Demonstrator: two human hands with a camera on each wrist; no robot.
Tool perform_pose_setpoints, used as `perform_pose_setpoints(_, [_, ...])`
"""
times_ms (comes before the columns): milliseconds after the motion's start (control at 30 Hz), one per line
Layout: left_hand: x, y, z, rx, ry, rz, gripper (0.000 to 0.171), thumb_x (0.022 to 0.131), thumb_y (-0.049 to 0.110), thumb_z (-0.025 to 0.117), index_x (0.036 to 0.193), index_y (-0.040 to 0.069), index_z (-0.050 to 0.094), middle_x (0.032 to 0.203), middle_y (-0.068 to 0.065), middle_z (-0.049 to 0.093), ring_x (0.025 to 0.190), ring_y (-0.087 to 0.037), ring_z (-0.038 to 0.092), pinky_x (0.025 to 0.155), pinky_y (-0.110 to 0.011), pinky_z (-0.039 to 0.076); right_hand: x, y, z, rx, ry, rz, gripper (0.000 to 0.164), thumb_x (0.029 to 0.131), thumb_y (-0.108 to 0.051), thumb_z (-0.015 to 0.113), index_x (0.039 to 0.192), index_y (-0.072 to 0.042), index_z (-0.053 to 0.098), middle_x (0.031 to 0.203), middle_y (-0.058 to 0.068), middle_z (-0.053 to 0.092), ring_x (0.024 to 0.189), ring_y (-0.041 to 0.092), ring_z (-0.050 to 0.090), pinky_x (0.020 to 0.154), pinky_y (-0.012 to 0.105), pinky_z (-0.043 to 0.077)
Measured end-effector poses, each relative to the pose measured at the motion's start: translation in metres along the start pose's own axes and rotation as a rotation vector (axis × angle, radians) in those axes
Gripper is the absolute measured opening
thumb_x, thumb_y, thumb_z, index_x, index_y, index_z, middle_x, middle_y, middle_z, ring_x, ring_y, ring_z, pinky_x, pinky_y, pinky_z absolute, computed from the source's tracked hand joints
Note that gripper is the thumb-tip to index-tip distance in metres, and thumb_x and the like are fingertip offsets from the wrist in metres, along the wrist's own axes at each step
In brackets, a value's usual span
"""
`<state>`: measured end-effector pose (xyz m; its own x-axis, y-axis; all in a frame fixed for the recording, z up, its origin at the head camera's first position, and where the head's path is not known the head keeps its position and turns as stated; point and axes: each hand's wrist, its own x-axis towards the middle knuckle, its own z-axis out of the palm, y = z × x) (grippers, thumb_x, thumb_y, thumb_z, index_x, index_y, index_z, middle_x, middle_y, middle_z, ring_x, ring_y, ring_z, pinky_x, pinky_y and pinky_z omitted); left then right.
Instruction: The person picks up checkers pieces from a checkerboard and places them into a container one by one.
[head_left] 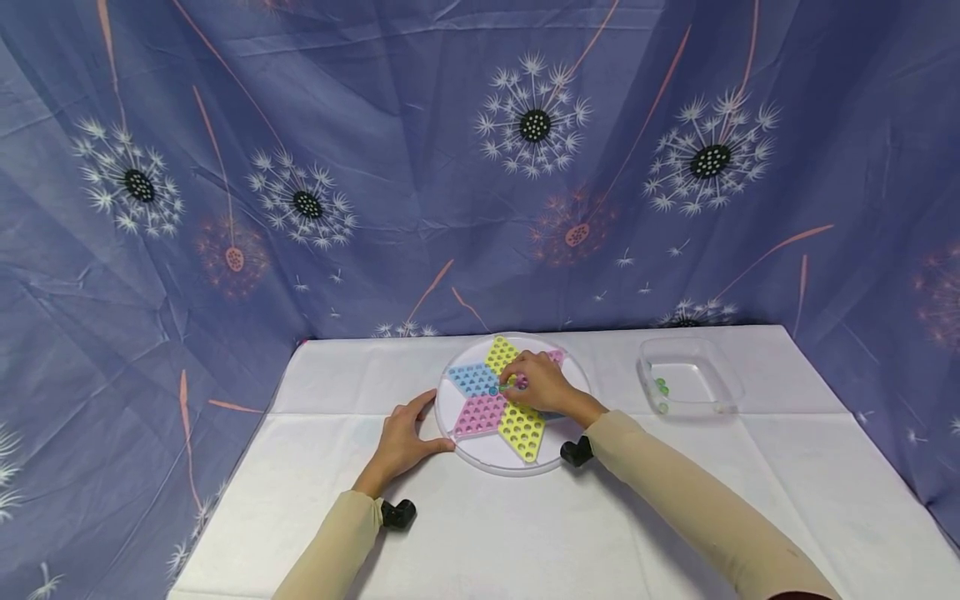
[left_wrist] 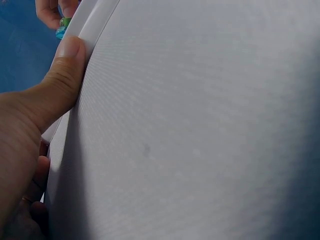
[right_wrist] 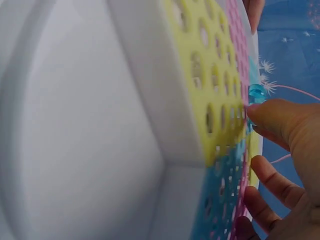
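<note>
A round white Chinese checkers board (head_left: 480, 454), with a star of yellow, pink and blue perforated points, lies on the table. My left hand (head_left: 401, 437) rests against its left rim, thumb and fingers spread apart along the edge. Over the middle of the star, my right hand (head_left: 543, 383) pinches a green marble (left_wrist: 65, 22) between thumb and fingertips. A blue marble (head_left: 493, 390) sits on the board just left of those fingertips. Close by the thumb, it also shows in the right wrist view. The right hand hides part of the star's right side.
A clear plastic box (head_left: 690, 408) stands to the right of the board, with several green marbles (head_left: 662, 386) in its left end. White cloth (head_left: 525, 542) covers the table. Behind it hangs a blue curtain (head_left: 420, 167) with dandelion prints.
</note>
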<state>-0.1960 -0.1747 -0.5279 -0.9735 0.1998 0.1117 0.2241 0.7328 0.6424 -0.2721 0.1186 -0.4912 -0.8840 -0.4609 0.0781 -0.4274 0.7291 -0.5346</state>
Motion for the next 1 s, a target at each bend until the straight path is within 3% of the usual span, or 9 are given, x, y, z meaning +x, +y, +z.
perform_pose_setpoints(300, [-0.001, -0.001, 0.001, 0.006, 0.003, 0.003, 0.101, 0.068, 0.046, 0.095, 0.153, 0.014, 0.050, 0.100, -0.001, 0.058, 0.089, -0.018, 0.043, 0.087, -0.043, 0.036, 0.002, -0.002, -0.012, 0.110, -0.011, -0.098, 0.015, 0.089, -0.013, 0.080, 0.103, -0.010, 0.077, 0.106, 0.005, 0.071, 0.101, 0.029, 0.060, 0.097, 0.050, 0.039])
perform_pose_setpoints(533, [-0.001, 0.000, 0.001, 0.009, 0.003, -0.004, 0.101, 0.068, 0.046, 0.095, 0.153, 0.015, 0.050, 0.100, -0.001, 0.057, 0.088, -0.017, 0.043, 0.084, -0.042, 0.038, 0.003, -0.004, -0.022, 0.177, 0.000, -0.102, 0.015, 0.093, -0.014, 0.076, 0.107, -0.012, 0.075, 0.113, 0.011, 0.069, 0.097, 0.030, 0.063, 0.086, 0.046, 0.050])
perform_pose_setpoints(1000, [-0.001, 0.000, 0.001, 0.021, 0.004, 0.018, 0.100, 0.070, 0.045, 0.094, 0.154, 0.013, 0.049, 0.097, -0.001, 0.056, 0.087, -0.017, 0.042, 0.083, -0.041, 0.036, 0.009, -0.009, -0.033, 0.249, 0.115, -0.166, 0.020, 0.092, -0.017, 0.078, 0.110, -0.009, 0.075, 0.116, 0.008, 0.068, 0.108, 0.040, 0.062, 0.095, 0.057, 0.049])
